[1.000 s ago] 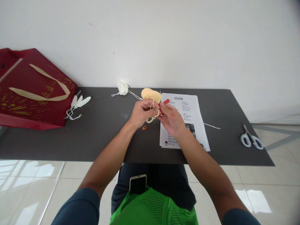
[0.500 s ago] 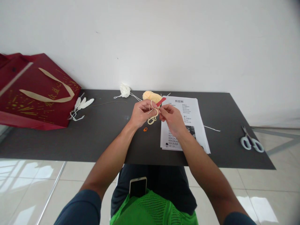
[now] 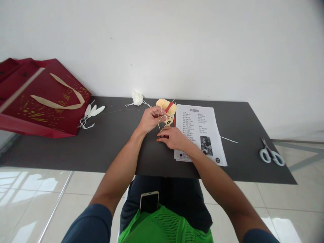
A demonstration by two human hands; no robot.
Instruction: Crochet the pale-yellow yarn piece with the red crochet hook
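Note:
Pale yellow yarn (image 3: 161,117) runs over the fingers of my left hand (image 3: 151,118), which is closed on it; loose loops hang down to the right. My right hand (image 3: 172,137) is lower, over the table, with its thumb and fingertips at a small orange stitch marker (image 3: 157,139), mostly covered by the fingers. Just behind my hands lies a skein of pale yellow yarn (image 3: 162,102) with a red band. A thin red stick, perhaps a crochet hook (image 3: 174,122), lies by the left edge of the printed sheets (image 3: 217,135).
On the dark table (image 3: 113,148), a white yarn ball (image 3: 137,98) sits at the back. White crocheted pieces (image 3: 92,111) lie beside a dark red gift bag (image 3: 58,101) on the left. Scissors (image 3: 271,153) are at the right. A phone (image 3: 149,201) rests on my lap.
My right hand has left the yarn by my left hand and moved down and left to the orange stitch marker. The red stick now lies on the table. My left hand stays with the yarn.

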